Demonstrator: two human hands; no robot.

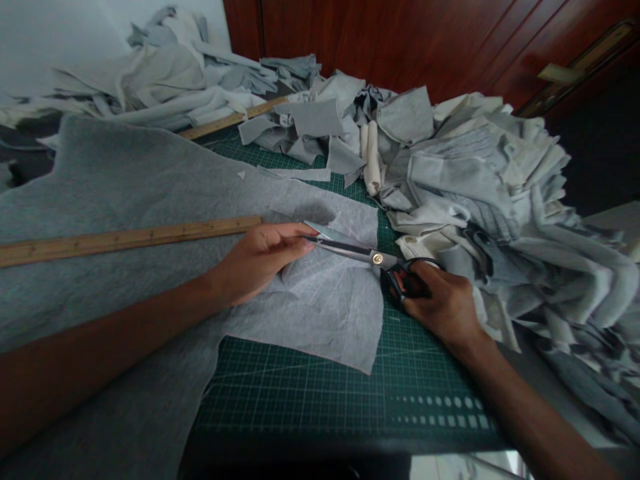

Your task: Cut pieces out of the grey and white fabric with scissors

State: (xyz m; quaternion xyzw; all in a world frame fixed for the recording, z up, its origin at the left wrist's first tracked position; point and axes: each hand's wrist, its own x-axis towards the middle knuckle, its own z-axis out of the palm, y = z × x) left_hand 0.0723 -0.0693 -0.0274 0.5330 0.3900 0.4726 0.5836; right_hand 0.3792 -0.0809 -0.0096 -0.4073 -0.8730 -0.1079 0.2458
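My right hand [443, 303] is closed around the black handles of a pair of scissors [350, 251], whose blades point left and stand slightly apart. The blades lie over a large piece of grey fabric [330, 320]. At the blade tips, my left hand [260, 260] pinches a raised fold of that fabric between thumb and fingers. Part of the fold is hidden behind the fingers and blades. A wooden ruler [130, 238] rests on the fabric, its right end close to my left hand.
Under the fabric is a green cutting mat [300, 393]. Grey scraps [315, 127] and a second wooden ruler [235, 118] lie toward the back. Heaps of grey and white cloth stand at the right [465, 173] and back left [150, 73]. Behind is a reddish-brown door [400, 40].
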